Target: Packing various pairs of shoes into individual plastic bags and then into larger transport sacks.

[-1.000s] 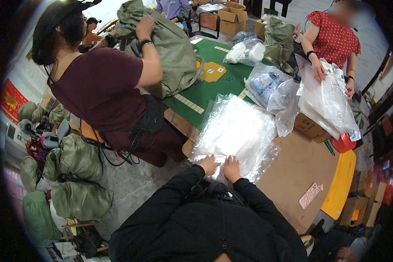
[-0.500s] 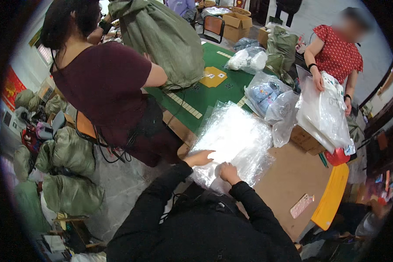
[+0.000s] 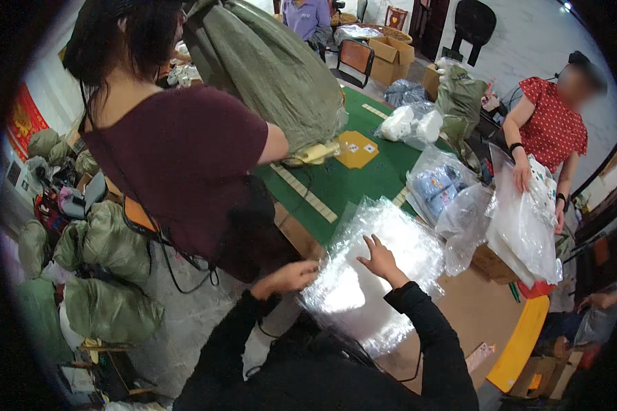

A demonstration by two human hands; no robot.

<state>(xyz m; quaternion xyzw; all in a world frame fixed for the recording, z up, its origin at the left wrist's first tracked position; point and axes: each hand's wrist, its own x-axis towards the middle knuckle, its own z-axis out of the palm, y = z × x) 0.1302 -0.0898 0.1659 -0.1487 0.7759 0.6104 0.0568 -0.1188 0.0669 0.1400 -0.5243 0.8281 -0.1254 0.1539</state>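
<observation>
Both hands on a stack of clear plastic bags [image 3: 373, 281] at the worktop [image 3: 473, 308] edge.

The left hand [image 3: 291, 275] pinches the stack's near-left edge; the right hand [image 3: 380, 260] lies flat on top, fingers spread. A person in a maroon shirt [image 3: 178, 164] crowds the left side (hoisting a green sack [image 3: 274, 68]); another sorts bags [image 3: 524, 226] beyond.

A packing workshop: stuffed green sacks [image 3: 110, 240], cardboard boxes [image 3: 389, 58], clear plastic bags [image 3: 370, 274].
</observation>
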